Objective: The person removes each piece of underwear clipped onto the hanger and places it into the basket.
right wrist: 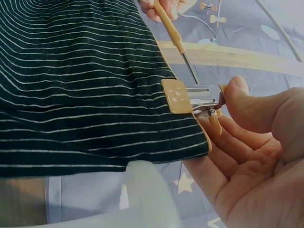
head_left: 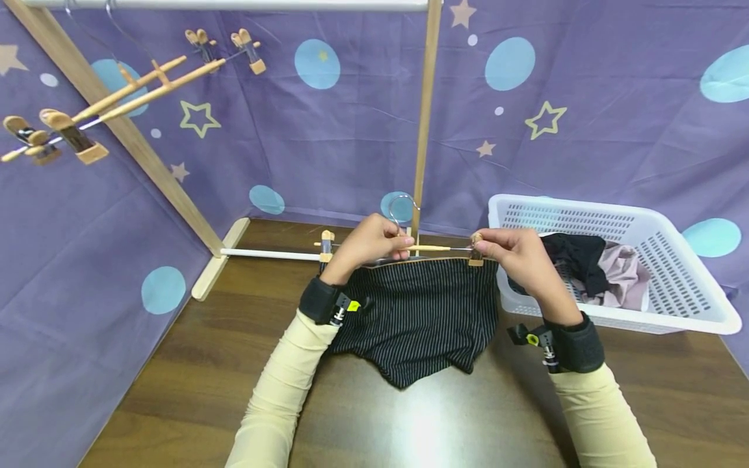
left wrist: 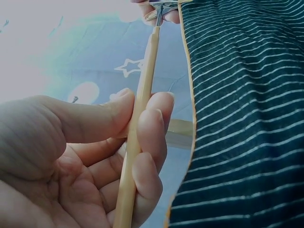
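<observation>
My left hand [head_left: 370, 246] pinches the wooden bar [left wrist: 146, 71] of a clip hanger between thumb and fingers; the metal hook [head_left: 404, 196] rises above it. With thumb and fingers, my right hand [head_left: 521, 257] holds the hanger's right clip [right wrist: 177, 97]. That clip's tan pad lies over the edge of a black striped garment [head_left: 418, 318], close to its corner. Light piping runs along this upper edge, and the cloth hangs down toward the table. The left clip [head_left: 326, 248] shows beyond my left wrist, which partly hides the garment's left end.
A white laundry basket [head_left: 690, 318] with black and pale pink clothes [head_left: 623, 276] stands at the right. Two clip hangers [head_left: 158, 88] hang from the rack's white rail [head_left: 246, 4] at upper left. Behind the brown table [head_left: 246, 338] is a patterned purple curtain [head_left: 363, 143].
</observation>
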Demonstrator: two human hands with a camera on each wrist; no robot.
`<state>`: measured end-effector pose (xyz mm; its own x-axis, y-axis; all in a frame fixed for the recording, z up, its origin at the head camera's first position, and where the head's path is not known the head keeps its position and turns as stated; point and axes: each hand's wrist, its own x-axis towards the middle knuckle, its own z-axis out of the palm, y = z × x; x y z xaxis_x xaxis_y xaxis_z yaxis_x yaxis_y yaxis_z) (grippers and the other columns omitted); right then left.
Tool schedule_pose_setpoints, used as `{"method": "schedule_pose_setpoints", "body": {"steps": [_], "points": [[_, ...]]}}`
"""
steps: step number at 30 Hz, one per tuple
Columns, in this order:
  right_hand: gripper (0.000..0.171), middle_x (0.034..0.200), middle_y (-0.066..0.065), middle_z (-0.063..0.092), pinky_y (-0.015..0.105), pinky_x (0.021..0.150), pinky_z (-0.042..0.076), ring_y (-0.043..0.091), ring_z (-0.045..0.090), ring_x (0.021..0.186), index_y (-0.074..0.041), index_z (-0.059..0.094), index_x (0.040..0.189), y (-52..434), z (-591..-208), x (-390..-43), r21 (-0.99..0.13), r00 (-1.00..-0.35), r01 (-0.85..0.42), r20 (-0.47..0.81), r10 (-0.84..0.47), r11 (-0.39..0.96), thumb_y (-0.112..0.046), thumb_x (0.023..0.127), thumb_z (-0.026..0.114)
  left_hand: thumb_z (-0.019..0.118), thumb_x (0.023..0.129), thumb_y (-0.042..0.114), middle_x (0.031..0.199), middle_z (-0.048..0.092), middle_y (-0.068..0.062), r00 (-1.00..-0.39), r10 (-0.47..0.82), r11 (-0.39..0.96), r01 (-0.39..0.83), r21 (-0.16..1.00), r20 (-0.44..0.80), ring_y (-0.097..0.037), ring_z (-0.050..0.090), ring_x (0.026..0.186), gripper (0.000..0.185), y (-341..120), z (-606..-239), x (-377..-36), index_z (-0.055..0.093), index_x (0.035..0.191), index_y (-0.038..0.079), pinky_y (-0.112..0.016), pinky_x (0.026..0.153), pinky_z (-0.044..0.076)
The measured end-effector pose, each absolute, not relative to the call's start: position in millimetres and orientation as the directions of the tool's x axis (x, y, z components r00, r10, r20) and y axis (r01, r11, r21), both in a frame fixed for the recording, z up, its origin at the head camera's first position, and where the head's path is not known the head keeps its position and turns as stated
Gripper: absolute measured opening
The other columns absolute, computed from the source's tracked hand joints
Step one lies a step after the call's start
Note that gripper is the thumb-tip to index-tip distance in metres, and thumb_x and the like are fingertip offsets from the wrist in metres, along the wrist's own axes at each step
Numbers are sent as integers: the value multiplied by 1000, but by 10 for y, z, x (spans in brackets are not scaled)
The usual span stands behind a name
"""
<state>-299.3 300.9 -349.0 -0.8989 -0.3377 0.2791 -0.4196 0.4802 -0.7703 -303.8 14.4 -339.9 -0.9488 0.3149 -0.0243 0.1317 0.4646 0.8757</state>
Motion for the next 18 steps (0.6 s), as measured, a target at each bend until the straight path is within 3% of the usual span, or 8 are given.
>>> {"method": "schedule_pose_setpoints", "body": {"steps": [12,18], "points": [[22,102,21,76,11,65,44,-3,56,72,5,74,112,2991,-3488,-2973,-725,-888,-451,303,-346,521,-11,100,66,71,97,13,79,77,-12,-959,280,487,110,866,-36,-11,67,61,20,178,-3385,-3008,77,91,-6,-33,69,64],[19,107,21,76,13,61,39,1,50,68,5,77,108,2920,-3489,-2952,-727,-904,-426,330,-270,539,-8,96,71,71,97,17,83,78,-11,-966,258,558,126,820,-28,-11,68,64,21,161,-3335,-2982,78,95,-2,-26,69,60]]}}
